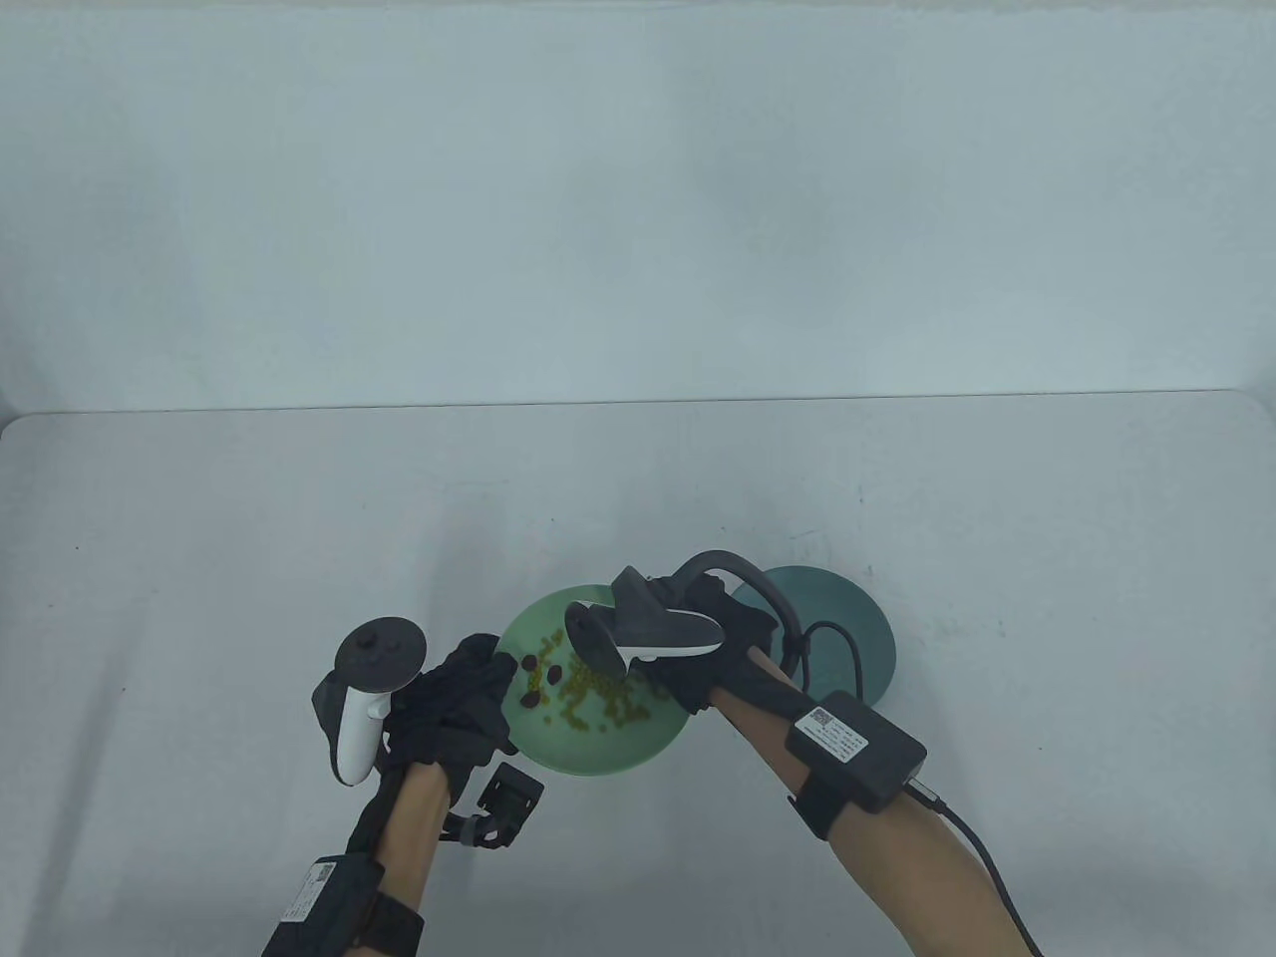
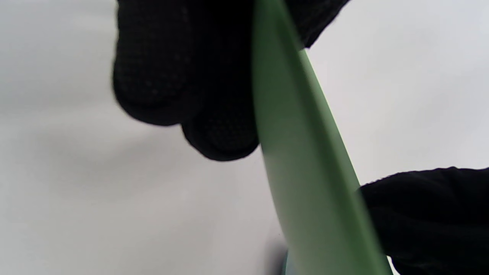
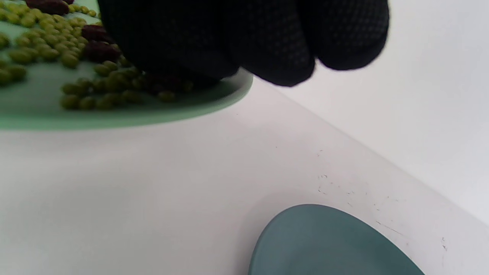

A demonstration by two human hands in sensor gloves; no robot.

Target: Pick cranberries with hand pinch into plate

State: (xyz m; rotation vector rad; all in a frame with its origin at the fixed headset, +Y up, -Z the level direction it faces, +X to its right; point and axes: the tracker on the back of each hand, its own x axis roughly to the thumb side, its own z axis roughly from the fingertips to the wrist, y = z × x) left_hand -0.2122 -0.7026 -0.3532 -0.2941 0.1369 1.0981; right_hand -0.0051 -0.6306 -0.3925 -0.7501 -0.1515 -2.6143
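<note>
My left hand [image 1: 454,703] grips the light green plate's [image 1: 588,753] left rim; my right hand [image 1: 718,648], fingers curled, reaches among its cranberries [image 1: 530,663]; whether it pinches one, I cannot tell.

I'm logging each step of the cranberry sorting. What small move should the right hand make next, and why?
Probably close the right hand's fingertips on one cranberry. The hand sits low over the light green plate among the green beans, the left hand holds that plate's rim, and the dark teal plate looks empty.
</note>
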